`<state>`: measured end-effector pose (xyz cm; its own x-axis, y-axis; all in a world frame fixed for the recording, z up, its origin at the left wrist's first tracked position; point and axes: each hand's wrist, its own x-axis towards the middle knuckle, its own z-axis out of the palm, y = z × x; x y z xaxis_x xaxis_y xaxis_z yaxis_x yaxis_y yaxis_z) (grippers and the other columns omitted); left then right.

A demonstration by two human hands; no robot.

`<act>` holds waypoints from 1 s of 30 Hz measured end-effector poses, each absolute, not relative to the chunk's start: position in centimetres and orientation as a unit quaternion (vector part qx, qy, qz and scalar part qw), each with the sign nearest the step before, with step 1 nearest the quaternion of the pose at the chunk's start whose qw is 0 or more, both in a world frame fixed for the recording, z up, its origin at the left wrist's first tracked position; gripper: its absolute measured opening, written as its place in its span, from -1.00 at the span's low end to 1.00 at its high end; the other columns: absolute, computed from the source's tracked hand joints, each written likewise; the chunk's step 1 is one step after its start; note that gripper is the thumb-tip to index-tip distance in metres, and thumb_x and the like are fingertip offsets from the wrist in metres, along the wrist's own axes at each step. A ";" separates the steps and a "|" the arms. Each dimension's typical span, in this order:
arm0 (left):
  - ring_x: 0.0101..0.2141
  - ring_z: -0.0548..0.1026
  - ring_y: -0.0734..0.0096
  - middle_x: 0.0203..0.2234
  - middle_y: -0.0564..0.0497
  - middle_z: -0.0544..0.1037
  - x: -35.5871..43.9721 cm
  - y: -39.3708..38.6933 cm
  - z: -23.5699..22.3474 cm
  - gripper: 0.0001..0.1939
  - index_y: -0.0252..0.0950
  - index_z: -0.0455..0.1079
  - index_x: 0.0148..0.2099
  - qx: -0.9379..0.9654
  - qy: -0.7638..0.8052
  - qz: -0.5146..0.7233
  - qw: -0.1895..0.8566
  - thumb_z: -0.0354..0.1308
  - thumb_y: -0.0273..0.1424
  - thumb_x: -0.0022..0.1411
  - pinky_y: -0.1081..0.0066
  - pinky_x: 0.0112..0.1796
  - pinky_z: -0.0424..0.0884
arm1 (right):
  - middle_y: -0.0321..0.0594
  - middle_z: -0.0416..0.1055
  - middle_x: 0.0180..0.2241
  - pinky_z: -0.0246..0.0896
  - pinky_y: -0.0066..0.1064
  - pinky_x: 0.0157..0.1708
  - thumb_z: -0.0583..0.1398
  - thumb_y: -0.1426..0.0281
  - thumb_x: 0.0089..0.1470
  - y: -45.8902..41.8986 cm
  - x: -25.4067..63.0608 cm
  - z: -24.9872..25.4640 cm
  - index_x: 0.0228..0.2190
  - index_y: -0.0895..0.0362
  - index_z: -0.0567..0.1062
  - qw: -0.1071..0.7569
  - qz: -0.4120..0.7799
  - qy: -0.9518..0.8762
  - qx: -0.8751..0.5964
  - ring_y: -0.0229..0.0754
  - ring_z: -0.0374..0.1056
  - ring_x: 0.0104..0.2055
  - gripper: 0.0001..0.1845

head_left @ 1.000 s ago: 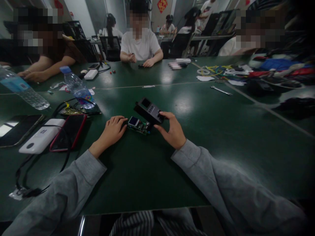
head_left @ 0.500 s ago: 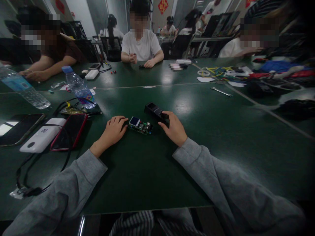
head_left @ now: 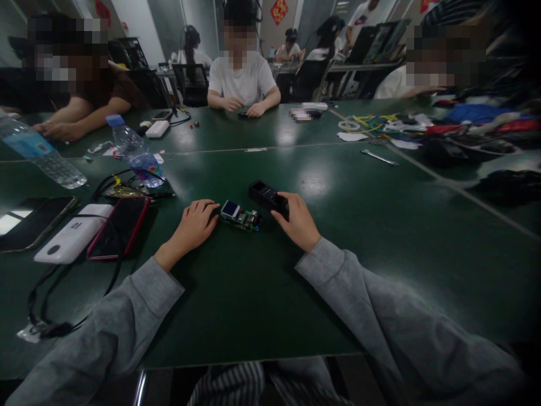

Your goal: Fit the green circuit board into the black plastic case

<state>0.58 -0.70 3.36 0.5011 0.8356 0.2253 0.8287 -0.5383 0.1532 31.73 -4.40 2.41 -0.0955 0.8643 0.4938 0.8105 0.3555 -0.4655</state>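
In the head view, my right hand [head_left: 299, 222] grips the near end of a black plastic casing [head_left: 267, 195] between thumb and fingers. The casing has a rectangular window and a row of small holes, and it rests low over the table or on it. Just left of it lies a green circuit board [head_left: 242, 217] with a small screen at its left end. My left hand [head_left: 191, 228] lies palm down on the table, fingers stretched out. Its fingertips are beside the board's left end; whether they touch it I cannot tell.
To the left are a white power bank [head_left: 74, 234], a red-edged phone [head_left: 120, 228], a dark phone [head_left: 36, 223], cables and two water bottles [head_left: 135, 152]. A wrench [head_left: 379, 157] lies at the right, before a heap of cables [head_left: 380, 121]. Co-workers sit across the table.
My right hand has lowered the black casing and shifted it slightly right, away from above the board. My left hand and the board have stayed in place.
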 end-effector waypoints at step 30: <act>0.17 0.28 0.02 0.18 -0.17 0.36 0.6 -0.7 3.3 -0.59 -0.23 0.26 0.26 0.866 0.481 0.136 0.010 -0.11 -0.26 0.47 -0.02 0.09 0.28 | 0.08 0.34 0.04 0.32 0.10 0.11 0.18 0.31 0.19 -4.4 31.6 2.3 0.12 0.15 0.31 0.360 0.040 -0.740 -0.567 0.15 0.33 0.09 -0.52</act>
<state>0.62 -0.70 3.33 0.4999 0.8362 0.2257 0.8309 -0.5365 0.1477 31.63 -4.36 2.28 -0.0984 0.8679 0.4869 0.8104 0.3538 -0.4670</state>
